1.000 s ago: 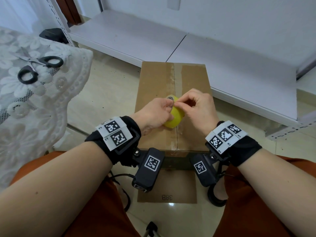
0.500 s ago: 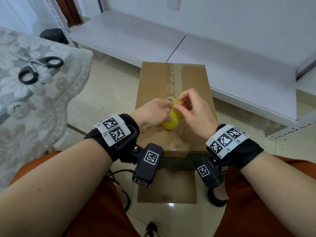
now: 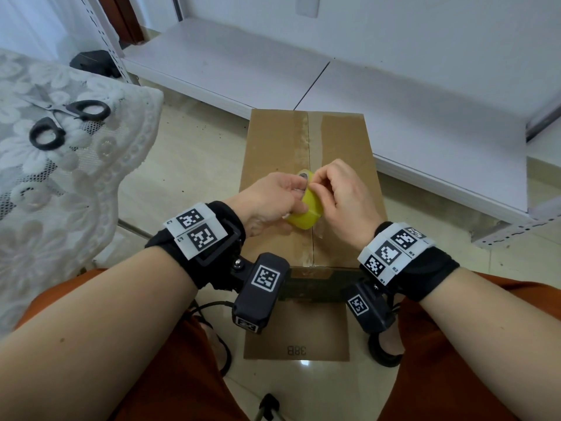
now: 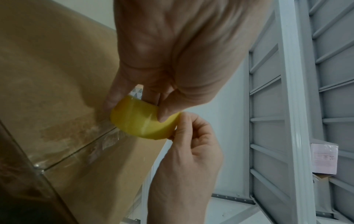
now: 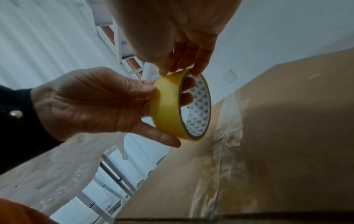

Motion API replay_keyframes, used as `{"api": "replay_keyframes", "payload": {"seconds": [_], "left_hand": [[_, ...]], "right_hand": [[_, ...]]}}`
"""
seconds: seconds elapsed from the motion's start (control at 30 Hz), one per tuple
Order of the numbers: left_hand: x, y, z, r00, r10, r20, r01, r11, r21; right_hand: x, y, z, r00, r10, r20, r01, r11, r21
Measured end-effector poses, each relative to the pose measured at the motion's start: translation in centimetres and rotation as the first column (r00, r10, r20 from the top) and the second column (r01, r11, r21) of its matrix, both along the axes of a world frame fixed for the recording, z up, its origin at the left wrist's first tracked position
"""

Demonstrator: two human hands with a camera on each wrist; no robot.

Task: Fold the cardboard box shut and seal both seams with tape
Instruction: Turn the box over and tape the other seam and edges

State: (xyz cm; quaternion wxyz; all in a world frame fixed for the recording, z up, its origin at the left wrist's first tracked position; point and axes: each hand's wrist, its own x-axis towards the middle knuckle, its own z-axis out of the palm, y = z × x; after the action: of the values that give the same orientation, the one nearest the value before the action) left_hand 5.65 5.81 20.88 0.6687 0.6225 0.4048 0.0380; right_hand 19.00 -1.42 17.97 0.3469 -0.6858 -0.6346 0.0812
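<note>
Head view: a closed cardboard box (image 3: 308, 189) stands on the floor between the person's knees, its centre seam running straight away from the body. Just above the seam's near half, the left hand (image 3: 270, 202) grips a yellow tape roll (image 3: 305, 212), while the right hand (image 3: 343, 199) pinches at the roll's top edge.

Left wrist view: the left fingers (image 4: 164, 112) curl around the roll (image 4: 141, 122); the right fingers (image 4: 188, 121) pick at its rim, on the side away from the box (image 4: 57, 91).

Right wrist view: the roll (image 5: 168, 109) stands on edge, with the left fingers (image 5: 186, 97) hooked through its core and the right fingers (image 5: 197, 66) nipping the outer layer. The seam lies below it, so the freed tape should probably be pulled along that line.
</note>
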Motion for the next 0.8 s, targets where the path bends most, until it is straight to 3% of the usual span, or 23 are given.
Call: {"api": "replay_keyframes", "payload": {"seconds": [0.13, 0.2, 0.37, 0.5, 0.63, 0.8], "left_hand": [[-0.1, 0.3, -0.2, 1.000, 0.021, -0.013, -0.021, 0.999, -0.030], [-0.1, 0.3, 0.0, 1.000, 0.028, 0.005, -0.027, 0.999, -0.040], [-0.1, 0.1, 0.2, 0.999, -0.040, 0.004, 0.040, 0.996, 0.074], [-0.4, 0.3, 0.2, 0.999, 0.009, -0.030, -0.002, 0.976, 0.219], [-0.2, 0.6, -0.5, 0.995, 0.090, -0.029, -0.080, 0.966, 0.248], [-0.1, 0.7, -0.1, 0.996, 0.085, 0.013, -0.085, 0.957, 0.277]], "right_hand": [[0.1, -0.1, 0.1, 0.998, 0.065, -0.022, -0.066, 0.995, -0.075], [0.2, -0.1, 0.3, 0.996, 0.061, -0.060, -0.064, 0.997, -0.051], [0.2, -0.2, 0.5, 0.999, -0.023, 0.049, 0.020, 0.998, 0.062], [0.6, 0.1, 0.9, 0.990, -0.080, -0.118, 0.083, 0.996, 0.020], [0.4, 0.2, 1.1, 0.957, -0.107, -0.270, 0.091, 0.993, -0.068], [1.4, 0.7, 1.7, 0.835, -0.186, -0.517, 0.124, 0.980, -0.153]]}}
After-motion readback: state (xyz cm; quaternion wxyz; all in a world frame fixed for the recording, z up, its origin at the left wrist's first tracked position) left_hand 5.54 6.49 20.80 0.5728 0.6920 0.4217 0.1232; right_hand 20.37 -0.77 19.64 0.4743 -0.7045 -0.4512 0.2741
